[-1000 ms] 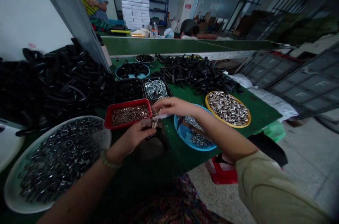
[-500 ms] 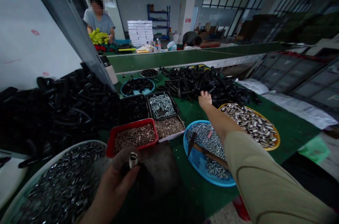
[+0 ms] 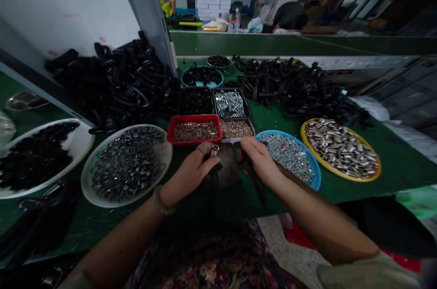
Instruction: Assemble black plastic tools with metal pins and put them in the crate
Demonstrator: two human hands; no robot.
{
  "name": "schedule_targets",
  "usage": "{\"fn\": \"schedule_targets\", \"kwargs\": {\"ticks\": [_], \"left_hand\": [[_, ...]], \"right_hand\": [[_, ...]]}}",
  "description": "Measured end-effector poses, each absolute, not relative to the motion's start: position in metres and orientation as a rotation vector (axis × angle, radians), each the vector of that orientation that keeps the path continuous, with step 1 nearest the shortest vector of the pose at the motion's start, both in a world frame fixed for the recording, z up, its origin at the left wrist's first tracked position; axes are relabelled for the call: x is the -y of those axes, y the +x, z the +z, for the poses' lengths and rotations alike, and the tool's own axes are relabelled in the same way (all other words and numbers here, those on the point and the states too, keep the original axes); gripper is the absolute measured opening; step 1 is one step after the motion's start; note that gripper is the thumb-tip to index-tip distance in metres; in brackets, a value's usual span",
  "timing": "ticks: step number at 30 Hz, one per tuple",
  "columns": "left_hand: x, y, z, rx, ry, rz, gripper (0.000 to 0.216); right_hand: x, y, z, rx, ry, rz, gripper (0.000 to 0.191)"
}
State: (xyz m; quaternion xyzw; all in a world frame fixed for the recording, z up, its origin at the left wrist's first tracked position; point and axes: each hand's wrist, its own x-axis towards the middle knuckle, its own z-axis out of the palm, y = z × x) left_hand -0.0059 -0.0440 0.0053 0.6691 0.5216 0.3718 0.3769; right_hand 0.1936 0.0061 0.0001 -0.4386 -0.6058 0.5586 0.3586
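Observation:
My left hand (image 3: 187, 169) is closed on a small silver metal sleeve (image 3: 215, 150), held upright between thumb and fingers, with a dark strip hanging below. My right hand (image 3: 262, 160) is closed around a long black handle-like piece (image 3: 255, 177) that points down toward me; the fingers hide part of it. Both hands are above a dark flat metal plate (image 3: 228, 168) on the green table. Beside my right forearm, a wooden hammer handle (image 3: 296, 177) crosses the blue basin (image 3: 319, 174), which holds small metal nuts; the hammer's head is hidden.
A red tray (image 3: 169, 130) of copper-coloured pins and a black tray (image 3: 248, 109) of screws stand ahead. Metal sleeves fill a yellow basin (image 3: 378, 168) at right, rings a white basin (image 3: 86, 185) at left. Piles of black pieces (image 3: 280, 82) lie farther back. People work beyond.
My right hand has come back from the far black pile to the plate, now holding a black piece. The left hand still holds the metal sleeve. The view has tilted downward.

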Motion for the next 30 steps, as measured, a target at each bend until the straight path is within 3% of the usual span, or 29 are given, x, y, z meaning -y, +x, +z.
{"fn": "schedule_targets", "kwargs": {"ticks": [8,17,26,30], "left_hand": [[0.063,-0.007,0.01,-1.28,1.833,0.893,0.02],[0.07,-0.015,0.003,-1.433,2.087,0.56,0.022],[0.077,0.005,-0.022,-1.407,1.876,0.851,0.023],[0.071,-0.016,-0.007,-1.32,1.863,0.855,0.025]], "right_hand": [[0.025,0.166,0.007,1.698,-1.069,1.42,0.046],[0.029,0.17,0.023,2.014,-1.158,1.368,0.036],[0.058,0.148,-0.018,1.52,-1.221,1.284,0.048],[0.024,0.151,-0.026,1.733,-1.091,1.363,0.06]]}}
